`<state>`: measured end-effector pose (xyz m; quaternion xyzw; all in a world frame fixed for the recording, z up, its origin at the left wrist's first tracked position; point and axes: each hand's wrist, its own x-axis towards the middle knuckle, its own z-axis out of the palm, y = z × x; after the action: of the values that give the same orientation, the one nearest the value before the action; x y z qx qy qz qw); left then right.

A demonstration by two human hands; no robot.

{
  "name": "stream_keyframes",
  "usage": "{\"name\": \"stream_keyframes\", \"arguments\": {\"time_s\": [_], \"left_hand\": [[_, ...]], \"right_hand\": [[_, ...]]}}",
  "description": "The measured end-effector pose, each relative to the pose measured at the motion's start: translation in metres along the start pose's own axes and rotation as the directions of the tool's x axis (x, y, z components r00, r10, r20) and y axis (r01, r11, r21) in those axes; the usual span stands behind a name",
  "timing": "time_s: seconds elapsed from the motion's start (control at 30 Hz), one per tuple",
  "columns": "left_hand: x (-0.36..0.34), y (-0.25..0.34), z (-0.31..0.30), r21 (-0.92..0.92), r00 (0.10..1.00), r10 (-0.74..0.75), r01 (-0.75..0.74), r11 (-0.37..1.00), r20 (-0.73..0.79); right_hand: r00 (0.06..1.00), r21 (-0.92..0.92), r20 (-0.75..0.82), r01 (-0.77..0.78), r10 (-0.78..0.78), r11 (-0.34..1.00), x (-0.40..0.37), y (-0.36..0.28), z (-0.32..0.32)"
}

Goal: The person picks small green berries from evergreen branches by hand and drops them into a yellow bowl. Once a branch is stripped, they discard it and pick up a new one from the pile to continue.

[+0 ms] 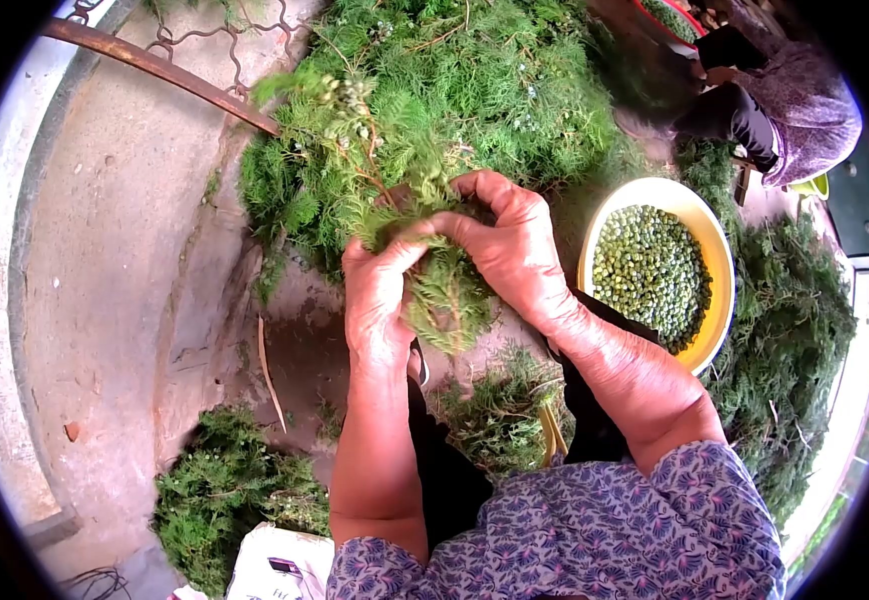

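A leafy green conifer sprig (445, 290) hangs between my two hands, its lower fronds slightly blurred. My left hand (380, 285) is closed on the sprig, thumb pressed toward the stem. From the other side my right hand (510, 240) pinches the same sprig, the thumb near my left thumb and the fingers bent. Pale round cones (350, 105) show on a branch just beyond my hands. To the right of my right hand stands a yellow basin (715, 270) holding many small green cones (650, 270).
A large heap of conifer branches (495, 90) lies ahead, with more branches (785, 340) at the right and a smaller pile (230, 490) at lower left. Another person (805, 100) sits at upper right near a red-rimmed basin (670, 20). A white sack (280, 565) lies below.
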<state>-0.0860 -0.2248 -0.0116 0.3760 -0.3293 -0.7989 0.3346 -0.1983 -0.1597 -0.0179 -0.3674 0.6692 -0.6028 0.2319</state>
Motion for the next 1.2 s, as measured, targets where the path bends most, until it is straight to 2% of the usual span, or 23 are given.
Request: {"name": "stream_keyframes", "arguments": {"time_s": [0.07, 0.13, 0.2, 0.27, 0.4, 0.5, 0.53, 0.63, 0.7, 0.73, 0.8, 0.83, 0.87, 0.93, 0.97, 1.1, 1.17, 1.2], "left_hand": [[0.005, -0.005, -0.003, -0.107, 1.000, 0.019, -0.018, 0.994, 0.009], [0.003, -0.004, 0.001, -0.108, 1.000, 0.012, -0.010, 0.994, 0.015], [0.005, -0.007, -0.001, -0.106, 0.998, 0.056, -0.054, 0.993, 0.016], [0.004, -0.006, -0.001, -0.135, 0.999, 0.040, -0.036, 0.990, 0.024], [0.000, -0.003, 0.000, -0.066, 0.998, 0.067, -0.066, 0.996, 0.006], [0.000, -0.004, -0.004, -0.056, 0.987, 0.157, -0.159, 0.986, -0.037], [-0.001, -0.005, -0.004, -0.056, 0.987, 0.158, -0.160, 0.986, -0.037], [-0.002, -0.004, -0.001, -0.090, 0.973, 0.208, -0.217, 0.972, -0.104], [-0.005, -0.003, 0.005, -0.004, 0.917, 0.235, -0.249, 0.968, -0.323], [-0.004, -0.002, 0.003, -0.004, 0.917, 0.235, -0.250, 0.968, -0.322], [-0.002, -0.002, -0.006, 0.039, 0.960, 0.251, -0.248, 0.968, -0.124], [-0.002, -0.004, -0.008, 0.077, 0.962, 0.243, -0.235, 0.969, -0.122], [-0.001, -0.006, -0.010, 0.077, 0.963, 0.240, -0.232, 0.970, -0.120], [0.000, -0.008, -0.012, 0.090, 0.957, 0.290, -0.292, 0.952, 0.026], [0.000, -0.010, -0.009, 0.016, 0.953, 0.303, -0.303, 0.953, 0.008], [-0.002, -0.010, -0.008, 0.046, 0.952, 0.303, -0.304, 0.952, 0.037], [-0.003, -0.009, -0.004, -0.035, 0.971, 0.236, -0.237, 0.971, -0.029], [-0.003, -0.009, -0.004, -0.034, 0.971, 0.235, -0.236, 0.971, -0.029]], "right_hand": [[0.999, -0.041, -0.002, 0.034, -0.034, 0.999, -0.005, -0.005, 0.004], [0.996, -0.114, -0.037, 0.075, -0.080, 0.991, -0.008, -0.011, 0.006], [0.996, -0.135, -0.033, 0.075, -0.080, 0.988, -0.007, -0.013, 0.007], [0.996, -0.163, 0.000, 0.084, -0.085, 0.983, -0.008, -0.009, 0.009], [0.993, -0.113, 0.057, 0.107, -0.101, 0.988, -0.012, -0.007, 0.013], [0.993, -0.045, 0.099, 0.068, -0.063, 0.997, -0.011, -0.005, 0.015], [0.987, -0.059, 0.088, 0.142, -0.137, 0.988, -0.011, -0.003, 0.016], [0.961, -0.099, 0.072, 0.272, -0.266, 0.957, -0.011, -0.001, 0.015], [0.945, -0.125, 0.066, 0.325, -0.319, 0.937, -0.009, -0.001, 0.012], [0.946, -0.110, 0.033, 0.323, -0.322, 0.940, -0.007, -0.002, 0.009], [0.946, -0.081, -0.036, 0.318, -0.321, 0.945, -0.002, -0.002, 0.004], [0.970, -0.002, -0.034, 0.241, -0.241, 0.971, 0.000, 0.000, 0.003], [0.970, -0.004, -0.037, 0.238, -0.238, 0.971, 0.001, -0.001, 0.002], [0.989, 0.296, 0.105, 0.069, -0.104, 0.953, 0.002, -0.007, 0.001], [0.986, 0.333, 0.144, 0.033, -0.085, 0.942, 0.003, -0.005, 0.002], [0.983, 0.323, 0.167, 0.020, -0.078, 0.946, 0.003, -0.006, 0.000], [0.964, 0.421, 0.263, -0.136, 0.023, 0.897, 0.004, -0.008, -0.002], [0.965, 0.422, 0.263, -0.137, 0.023, 0.896, 0.004, -0.008, -0.002]]}}
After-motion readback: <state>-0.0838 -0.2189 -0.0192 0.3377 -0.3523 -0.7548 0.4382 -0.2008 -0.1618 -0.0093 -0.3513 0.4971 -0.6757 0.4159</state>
